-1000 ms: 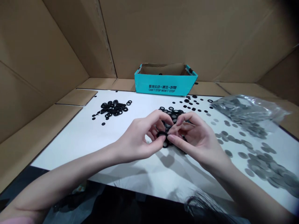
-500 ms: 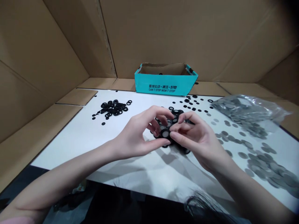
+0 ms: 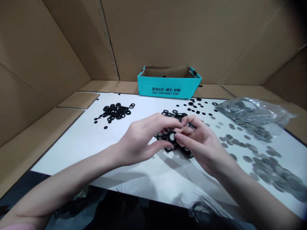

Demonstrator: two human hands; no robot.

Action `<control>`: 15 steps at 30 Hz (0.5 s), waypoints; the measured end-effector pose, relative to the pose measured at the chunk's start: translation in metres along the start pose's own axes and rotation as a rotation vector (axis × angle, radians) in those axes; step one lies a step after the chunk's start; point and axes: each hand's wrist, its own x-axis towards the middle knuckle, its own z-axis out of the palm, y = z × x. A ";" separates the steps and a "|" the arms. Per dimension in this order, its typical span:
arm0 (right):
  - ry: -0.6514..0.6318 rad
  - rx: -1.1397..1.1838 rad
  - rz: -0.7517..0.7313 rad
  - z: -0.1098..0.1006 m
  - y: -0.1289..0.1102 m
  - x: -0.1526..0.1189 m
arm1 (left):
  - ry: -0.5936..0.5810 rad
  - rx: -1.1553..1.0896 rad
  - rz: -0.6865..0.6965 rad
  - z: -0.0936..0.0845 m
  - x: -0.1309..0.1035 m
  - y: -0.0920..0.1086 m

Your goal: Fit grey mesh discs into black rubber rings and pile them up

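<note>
My right hand [image 3: 199, 137] pinches a black ring with a pale grey disc [image 3: 172, 136] in its centre, thumb at the ring's right edge. My left hand [image 3: 144, 137] curves around the ring's other side; its thumb and index finger are well apart, and the index fingertip meets my right fingertips. Its other fingers are partly hidden. Beneath both hands lies a pile of black rings with grey discs [image 3: 165, 112], partly covered by my fingers.
Black rings [image 3: 116, 111] are heaped at the left. A turquoise box [image 3: 169, 88] stands at the back. Small black discs [image 3: 198, 112] lie scattered before it. At the right are a clear bag of grey discs [image 3: 242, 111] and loose grey discs [image 3: 275, 171]. Cardboard walls [image 3: 179, 35] surround the white table [image 3: 79, 153].
My left index finger has moved right and closed in on my right fingertips. The held ring has shifted slightly right and up, its disc looking brighter. More of the pile's far edge shows.
</note>
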 end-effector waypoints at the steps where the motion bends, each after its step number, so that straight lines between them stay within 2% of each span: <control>1: -0.007 0.007 0.013 0.000 0.000 0.000 | -0.002 0.024 0.019 0.000 0.000 0.000; 9: -0.067 0.009 0.033 0.001 0.000 0.000 | -0.099 0.024 0.052 -0.002 0.003 0.001; 15: -0.144 -0.012 0.042 0.002 0.000 -0.001 | -0.098 0.078 0.093 0.000 0.002 -0.002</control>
